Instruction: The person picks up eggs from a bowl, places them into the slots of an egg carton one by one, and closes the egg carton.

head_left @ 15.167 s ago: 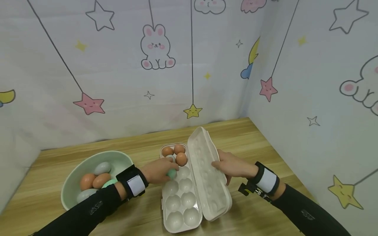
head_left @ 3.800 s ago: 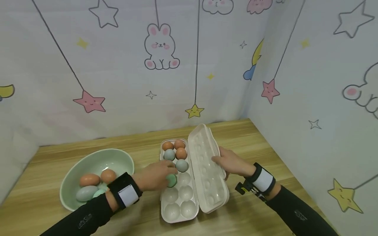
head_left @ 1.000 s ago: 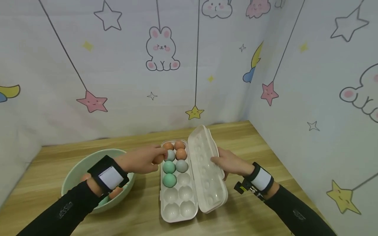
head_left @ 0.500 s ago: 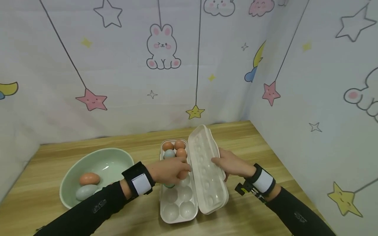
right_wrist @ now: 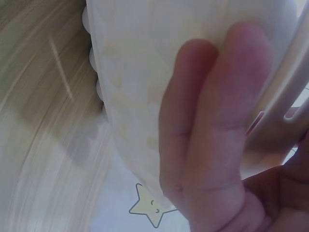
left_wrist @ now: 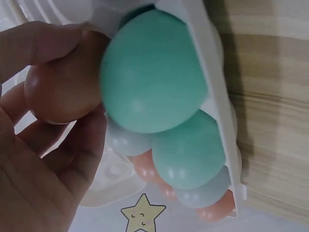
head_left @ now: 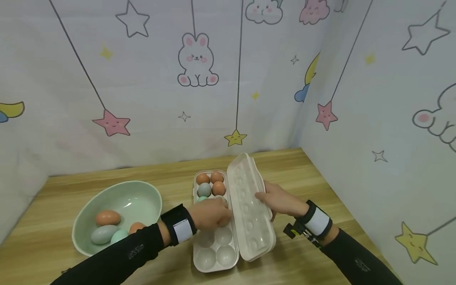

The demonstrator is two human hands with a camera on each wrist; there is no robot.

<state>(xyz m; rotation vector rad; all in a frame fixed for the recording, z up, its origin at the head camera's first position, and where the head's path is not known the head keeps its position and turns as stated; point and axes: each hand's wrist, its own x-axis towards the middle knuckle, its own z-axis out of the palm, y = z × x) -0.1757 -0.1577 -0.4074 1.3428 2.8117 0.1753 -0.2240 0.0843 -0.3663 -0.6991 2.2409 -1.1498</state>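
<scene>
My left hand (head_left: pixel 211 213) pinches a brown egg (left_wrist: pixel 63 92) between thumb and fingers, low over the right-hand column of the egg carton (head_left: pixel 206 259). Beside that egg, in the left wrist view, is a green egg (left_wrist: pixel 154 72) seated in the carton, with a second green egg (left_wrist: pixel 188 150) behind it. Farther back in the head view sit a grey-blue egg (head_left: pixel 204 189) and several brown eggs (head_left: pixel 218 188). My right hand (head_left: pixel 281 199) grips the outer edge of the raised lid (head_left: pixel 249 213), thumb inside and fingers behind it. The carton's front cups hold nothing.
A pale green bowl (head_left: pixel 151 194) stands left of the carton. In it lie a brown egg (head_left: pixel 108 217), a grey egg (head_left: pixel 104 234), a green egg (head_left: pixel 119 236) and another brown egg partly behind my sleeve. Patterned cloth walls (head_left: pixel 149 146) border the wooden table (head_left: pixel 303 170).
Over the longer span, green and grey eggs have joined the carton and the bowl holds fewer. Within the last second my left hand has moved right and forward over the carton. The right hand keeps its place.
</scene>
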